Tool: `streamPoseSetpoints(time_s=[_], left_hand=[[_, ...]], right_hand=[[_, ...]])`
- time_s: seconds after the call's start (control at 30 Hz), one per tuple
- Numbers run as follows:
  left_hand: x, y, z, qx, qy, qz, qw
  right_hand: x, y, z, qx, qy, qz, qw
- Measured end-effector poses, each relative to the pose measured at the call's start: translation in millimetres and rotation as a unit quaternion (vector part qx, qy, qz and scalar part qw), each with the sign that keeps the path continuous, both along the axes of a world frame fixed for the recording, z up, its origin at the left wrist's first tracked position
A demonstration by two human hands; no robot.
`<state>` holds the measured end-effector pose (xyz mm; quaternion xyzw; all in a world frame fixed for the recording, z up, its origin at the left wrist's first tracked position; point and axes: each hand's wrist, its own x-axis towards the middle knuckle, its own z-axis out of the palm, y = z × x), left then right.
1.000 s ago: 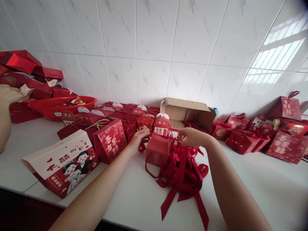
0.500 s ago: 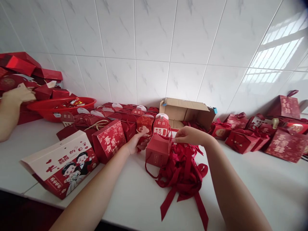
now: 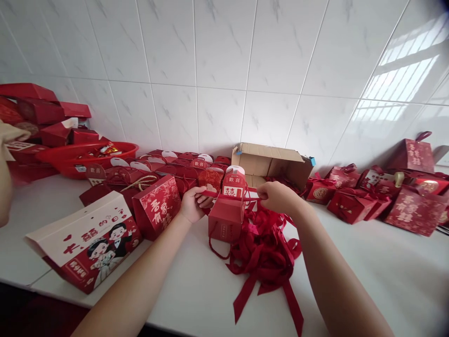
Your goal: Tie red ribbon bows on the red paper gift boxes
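Note:
A small red gift box point(image 3: 225, 219) with a rope cord stands on the white counter between my hands. Across its top a red ribbon point(image 3: 250, 200) is stretched, one end pinched in my right hand point(image 3: 276, 195). On the box's other side, my left hand point(image 3: 195, 204) has its fingers closed around the ribbon's left end. Just right of the box lies a tangled heap of red ribbons point(image 3: 268, 248), with tails hanging toward the counter's front. A red box with white lettering point(image 3: 156, 206) is close to my left wrist.
A large wedding gift box point(image 3: 89, 243) stands front left. Several red boxes point(image 3: 175, 161) line the wall beside a red basin point(image 3: 70, 161). Behind is an open cardboard box point(image 3: 291, 164); finished-looking gift boxes point(image 3: 410, 206) stand right. Another person's arm point(image 3: 5, 154) reaches in at left.
My hands have moved apart, and the ribbon is now pulled straight over the box top. The other person's arm at the left has shifted further out of view.

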<state>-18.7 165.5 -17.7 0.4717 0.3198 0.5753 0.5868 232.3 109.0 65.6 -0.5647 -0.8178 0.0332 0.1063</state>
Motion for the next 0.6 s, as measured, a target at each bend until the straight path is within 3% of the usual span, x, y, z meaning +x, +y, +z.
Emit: streamPoseSetpoints(time_s=[0.13, 0.27, 0.4, 0.5, 0.6], left_hand=[[3.3, 8.9, -9.6, -0.018, 0.059, 0.059, 0.996], [7.8, 15.8, -19.0, 0.003, 0.115, 0.163, 0.980], [4.4, 12.2, -11.8, 0.079, 0.131, 0.266, 0.952], [1.2, 0.1, -1.1, 0.151, 0.162, 0.287, 0.932], [3.5, -12.8, 4.0, 0.226, 0.255, 0.262, 0.903]], right_hand=[[-0.7, 7.2, -6.8, -0.058, -0.062, -0.031, 0.996], [-0.3, 9.5, -7.3, -0.073, -0.059, -0.040, 0.995], [2.0, 5.1, -1.1, -0.052, -0.037, -0.034, 0.997], [1.6, -0.3, 3.3, -0.052, 0.005, -0.006, 0.999], [-2.2, -6.4, 5.4, -0.146, 0.032, 0.078, 0.986]])
